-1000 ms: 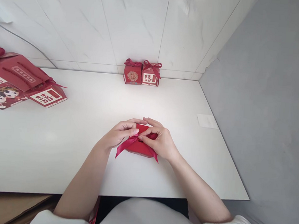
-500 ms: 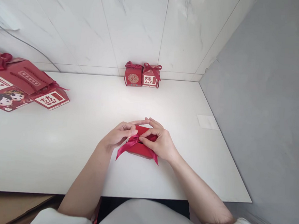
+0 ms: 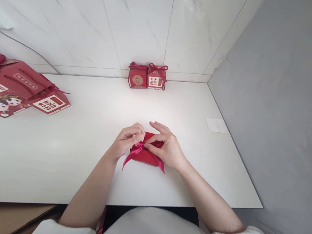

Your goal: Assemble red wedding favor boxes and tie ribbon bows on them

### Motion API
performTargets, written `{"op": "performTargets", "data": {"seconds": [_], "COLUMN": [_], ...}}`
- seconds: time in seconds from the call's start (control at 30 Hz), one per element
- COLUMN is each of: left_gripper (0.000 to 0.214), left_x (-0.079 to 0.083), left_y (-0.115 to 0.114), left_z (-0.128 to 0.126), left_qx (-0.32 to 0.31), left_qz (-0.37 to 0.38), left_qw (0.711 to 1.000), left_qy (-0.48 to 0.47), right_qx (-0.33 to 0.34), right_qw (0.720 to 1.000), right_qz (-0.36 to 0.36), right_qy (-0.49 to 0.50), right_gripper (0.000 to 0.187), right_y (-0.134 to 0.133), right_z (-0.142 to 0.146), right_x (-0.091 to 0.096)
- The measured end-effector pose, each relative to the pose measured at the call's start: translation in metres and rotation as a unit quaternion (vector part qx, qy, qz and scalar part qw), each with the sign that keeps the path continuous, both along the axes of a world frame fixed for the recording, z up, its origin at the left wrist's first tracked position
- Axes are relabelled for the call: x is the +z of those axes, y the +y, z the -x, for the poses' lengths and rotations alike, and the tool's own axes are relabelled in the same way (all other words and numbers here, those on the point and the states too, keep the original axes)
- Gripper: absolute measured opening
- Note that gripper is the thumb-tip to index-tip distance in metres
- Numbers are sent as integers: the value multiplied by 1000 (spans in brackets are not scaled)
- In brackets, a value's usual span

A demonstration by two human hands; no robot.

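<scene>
A small red gift box (image 3: 145, 157) sits on the white table (image 3: 63, 149) in front of me, with a dark red ribbon (image 3: 132, 155) across its top. My left hand (image 3: 124, 140) is curled over the box's left side, fingertips pinched on the ribbon at the middle. From the right, my right hand (image 3: 166, 146) pinches the same ribbon, its other fingers raised. Two ribbon tails hang down over the box's front, one to the left and one to the right (image 3: 158, 162). Most of the box top is hidden by my hands.
Two small red boxes with tied bows (image 3: 147, 75) stand against the marble wall at the back. A pile of flat red boxes (image 3: 19, 89) lies at the far left. A white slip (image 3: 216, 125) lies near the grey wall on the right.
My left fingers have curled in tighter over the ribbon at the box's middle. The right hand has stayed nearly where it was. The view shifted slightly.
</scene>
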State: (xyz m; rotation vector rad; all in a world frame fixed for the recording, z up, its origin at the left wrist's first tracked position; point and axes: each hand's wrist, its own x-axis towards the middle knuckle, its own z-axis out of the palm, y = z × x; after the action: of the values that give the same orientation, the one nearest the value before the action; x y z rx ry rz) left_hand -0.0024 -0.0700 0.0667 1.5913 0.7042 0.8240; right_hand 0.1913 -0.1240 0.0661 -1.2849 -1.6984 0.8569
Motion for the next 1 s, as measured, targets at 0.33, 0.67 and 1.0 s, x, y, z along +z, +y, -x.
{"op": "performTargets", "data": {"seconds": [0.33, 0.67, 1.0], "left_gripper": [45, 46, 37], "left_x": [-3, 3, 10], "left_y": [0, -4, 1], "left_z": [-1, -6, 4], "left_qx": [-28, 24, 42], "left_qz": [43, -7, -141], "left_qw": [998, 998, 982], "left_qy": [-36, 55, 117], "right_qx": [7, 3, 11], "right_qw": [999, 1000, 999], "right_qz": [25, 21, 35], "right_qy": [26, 11, 16], "right_gripper": [4, 6, 4], "right_y": [0, 1, 0], "right_z": [0, 1, 1], "right_x": [0, -3, 2]}}
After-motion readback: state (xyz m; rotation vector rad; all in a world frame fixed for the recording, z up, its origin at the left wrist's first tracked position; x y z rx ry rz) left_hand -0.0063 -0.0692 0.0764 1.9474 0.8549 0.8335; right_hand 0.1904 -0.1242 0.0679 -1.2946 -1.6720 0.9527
